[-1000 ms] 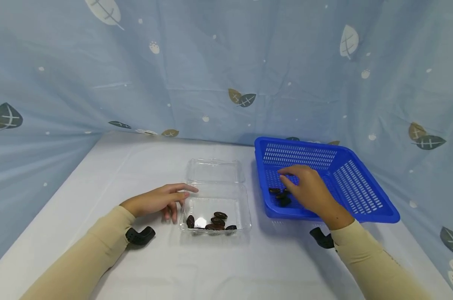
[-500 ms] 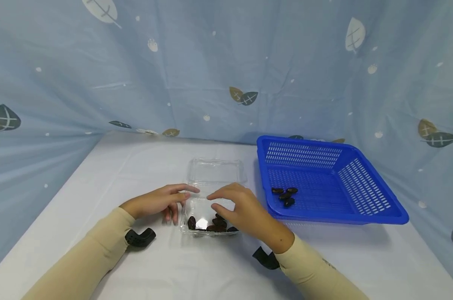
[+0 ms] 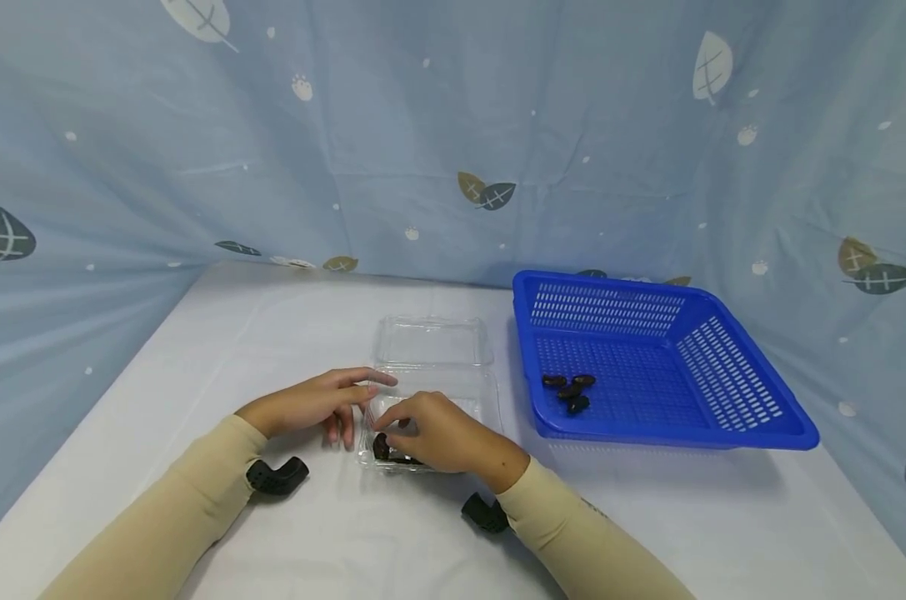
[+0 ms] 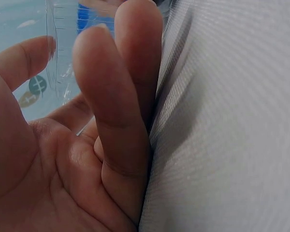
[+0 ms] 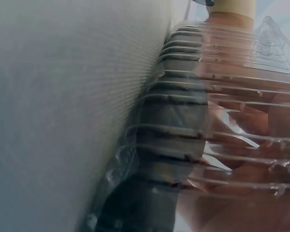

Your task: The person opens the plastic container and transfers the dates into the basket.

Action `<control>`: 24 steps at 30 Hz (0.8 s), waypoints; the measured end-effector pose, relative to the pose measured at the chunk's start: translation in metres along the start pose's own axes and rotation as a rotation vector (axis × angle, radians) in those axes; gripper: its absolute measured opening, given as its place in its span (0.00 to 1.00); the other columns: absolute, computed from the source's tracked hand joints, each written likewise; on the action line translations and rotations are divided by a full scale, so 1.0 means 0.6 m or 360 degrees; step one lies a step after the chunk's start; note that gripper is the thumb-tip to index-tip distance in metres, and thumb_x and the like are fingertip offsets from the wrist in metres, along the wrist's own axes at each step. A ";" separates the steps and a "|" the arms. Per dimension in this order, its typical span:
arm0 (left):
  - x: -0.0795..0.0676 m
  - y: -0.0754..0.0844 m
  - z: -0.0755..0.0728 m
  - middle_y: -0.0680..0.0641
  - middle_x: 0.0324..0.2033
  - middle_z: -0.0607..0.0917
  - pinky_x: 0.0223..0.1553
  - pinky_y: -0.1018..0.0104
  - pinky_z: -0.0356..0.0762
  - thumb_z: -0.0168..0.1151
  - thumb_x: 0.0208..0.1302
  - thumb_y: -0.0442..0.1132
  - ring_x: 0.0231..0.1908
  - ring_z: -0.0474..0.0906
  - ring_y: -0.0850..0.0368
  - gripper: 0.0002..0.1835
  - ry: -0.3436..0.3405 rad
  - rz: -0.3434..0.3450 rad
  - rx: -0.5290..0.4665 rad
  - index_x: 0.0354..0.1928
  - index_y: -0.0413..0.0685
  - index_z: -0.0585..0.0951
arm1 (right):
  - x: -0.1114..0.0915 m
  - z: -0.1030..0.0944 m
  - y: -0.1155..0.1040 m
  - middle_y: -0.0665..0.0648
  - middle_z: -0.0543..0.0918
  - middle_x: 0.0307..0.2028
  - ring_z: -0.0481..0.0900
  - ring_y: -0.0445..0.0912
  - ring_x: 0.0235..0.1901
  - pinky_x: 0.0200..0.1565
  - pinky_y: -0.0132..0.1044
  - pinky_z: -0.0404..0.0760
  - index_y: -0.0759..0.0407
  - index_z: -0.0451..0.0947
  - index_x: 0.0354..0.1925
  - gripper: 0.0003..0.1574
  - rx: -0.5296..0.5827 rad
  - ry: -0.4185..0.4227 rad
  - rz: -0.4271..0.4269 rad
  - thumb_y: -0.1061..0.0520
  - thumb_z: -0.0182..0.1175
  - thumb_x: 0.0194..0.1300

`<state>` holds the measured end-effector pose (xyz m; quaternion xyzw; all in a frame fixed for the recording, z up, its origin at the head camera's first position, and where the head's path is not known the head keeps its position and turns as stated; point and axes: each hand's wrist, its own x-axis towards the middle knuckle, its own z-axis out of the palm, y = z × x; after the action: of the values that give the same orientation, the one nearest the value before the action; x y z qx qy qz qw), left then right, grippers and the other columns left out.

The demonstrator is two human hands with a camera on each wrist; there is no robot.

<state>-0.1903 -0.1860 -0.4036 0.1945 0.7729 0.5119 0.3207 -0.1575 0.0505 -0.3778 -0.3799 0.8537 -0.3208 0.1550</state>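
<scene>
My right hand [image 3: 445,433] reaches into a clear plastic clamshell box [image 3: 492,408], fingers and thumb curled round a dark brown date [image 3: 403,423]. Beside it in the box a date [image 3: 381,447] shows at the left; the hand covers others. In the right wrist view, dark dates [image 5: 171,113] show through the ribbed box wall [image 5: 246,92], with the hand behind. My left hand [image 3: 313,404] rests on the table at the box's left rim with loose fingers, one over the edge. Its relaxed fingers [image 4: 111,92] hold nothing in the left wrist view.
A blue plastic basket [image 3: 678,437] stands to the right, with several dates [image 3: 570,391] at its near left corner. The box's open lid [image 3: 433,342] lies toward the back. A leaf-patterned blue curtain [image 3: 422,125] hangs behind the white table [image 3: 287,542].
My right hand has moved left from over the blue basket into the clear box, its fingers closing together. My left hand has stayed at the box's left side.
</scene>
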 end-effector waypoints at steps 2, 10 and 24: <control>-0.002 0.000 0.001 0.37 0.44 0.79 0.24 0.64 0.80 0.46 0.78 0.56 0.24 0.84 0.49 0.26 0.0005 -0.0006 -0.0004 0.73 0.59 0.66 | 0.001 0.002 0.002 0.53 0.89 0.36 0.65 0.33 0.19 0.28 0.24 0.69 0.56 0.87 0.50 0.14 0.0010 -0.0033 0.0000 0.63 0.64 0.68; -0.002 0.002 0.002 0.37 0.44 0.78 0.23 0.64 0.80 0.47 0.78 0.56 0.24 0.83 0.51 0.26 0.0001 0.0005 -0.0025 0.73 0.58 0.66 | -0.003 0.004 0.000 0.51 0.88 0.45 0.79 0.36 0.37 0.40 0.23 0.76 0.54 0.87 0.47 0.13 -0.0050 -0.0044 0.0030 0.63 0.66 0.65; 0.000 -0.002 0.003 0.36 0.45 0.76 0.23 0.61 0.81 0.47 0.78 0.57 0.23 0.83 0.49 0.26 0.0027 -0.0015 -0.0004 0.72 0.60 0.67 | -0.004 0.007 -0.001 0.49 0.87 0.37 0.77 0.34 0.36 0.38 0.23 0.75 0.56 0.89 0.43 0.10 -0.0161 -0.0039 0.0088 0.62 0.68 0.63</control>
<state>-0.1892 -0.1853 -0.4051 0.1862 0.7758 0.5128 0.3169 -0.1536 0.0501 -0.3808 -0.3674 0.8770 -0.2682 0.1549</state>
